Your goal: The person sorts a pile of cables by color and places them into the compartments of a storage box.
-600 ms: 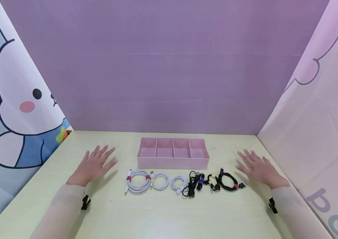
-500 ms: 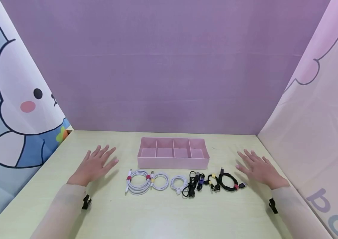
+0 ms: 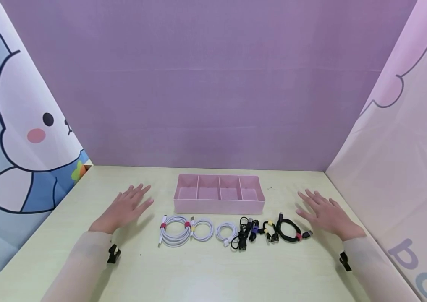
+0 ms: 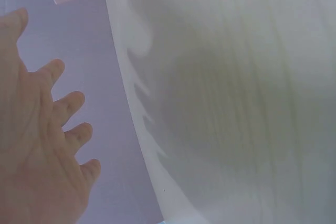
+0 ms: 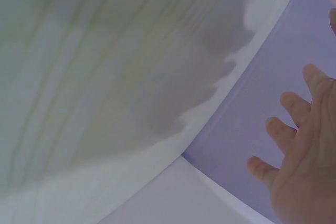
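Note:
My left hand (image 3: 124, 209) hovers above the table left of the pink four-compartment box (image 3: 218, 206), fingers spread and holding nothing. On the opposite side, my right hand (image 3: 326, 214) is also raised, its fingers straight and apart. A row of coiled cables lies in front of the box. From the left come a large white cable (image 3: 175, 243) with red ties, a smaller white cable (image 3: 203, 239) and a third white cable (image 3: 226, 242). Then follow a black cable bundle (image 3: 241, 240), a purple-tied cable (image 3: 254, 230), a short yellow-tied cable (image 3: 272, 237) and a red-tied black cable (image 3: 290, 239).
A purple cloth backdrop (image 3: 213, 92) rises behind the pale wooden table (image 3: 205, 277). Printed curtains stand on both sides, the left curtain (image 3: 17, 184) with a cartoon animal and the right curtain (image 3: 398, 167) with letters. Each wrist carries a black strap.
My left hand has shifted a little to the right, toward the box. The right hand has moved very slightly to the left. The box and cables stay where they were.

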### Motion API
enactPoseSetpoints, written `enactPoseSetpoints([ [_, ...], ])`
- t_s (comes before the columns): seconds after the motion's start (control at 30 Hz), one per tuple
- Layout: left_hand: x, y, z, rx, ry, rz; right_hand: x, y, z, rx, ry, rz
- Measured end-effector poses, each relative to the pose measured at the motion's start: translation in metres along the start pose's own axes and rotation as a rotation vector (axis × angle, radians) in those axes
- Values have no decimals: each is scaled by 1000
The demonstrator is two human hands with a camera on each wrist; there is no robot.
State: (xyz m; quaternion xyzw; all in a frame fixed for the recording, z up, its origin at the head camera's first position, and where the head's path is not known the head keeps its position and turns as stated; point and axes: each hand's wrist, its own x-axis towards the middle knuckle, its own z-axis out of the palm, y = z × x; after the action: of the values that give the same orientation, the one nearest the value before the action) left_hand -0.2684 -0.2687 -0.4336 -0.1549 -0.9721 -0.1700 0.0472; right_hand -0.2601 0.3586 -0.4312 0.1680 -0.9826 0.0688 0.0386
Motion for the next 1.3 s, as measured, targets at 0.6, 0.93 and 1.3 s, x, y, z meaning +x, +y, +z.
enactPoseSetpoints([
  [0.6, 12, 14, 5, -216, -114, -34, -1, -5, 0, 22, 14, -45],
  [0.93, 19, 19, 10, -292, -99, 45, 1, -10, 1, 37, 31, -71],
  [1.3, 24, 25, 15, -332, -121, 24, 1, -11, 3, 45, 31, -94],
])
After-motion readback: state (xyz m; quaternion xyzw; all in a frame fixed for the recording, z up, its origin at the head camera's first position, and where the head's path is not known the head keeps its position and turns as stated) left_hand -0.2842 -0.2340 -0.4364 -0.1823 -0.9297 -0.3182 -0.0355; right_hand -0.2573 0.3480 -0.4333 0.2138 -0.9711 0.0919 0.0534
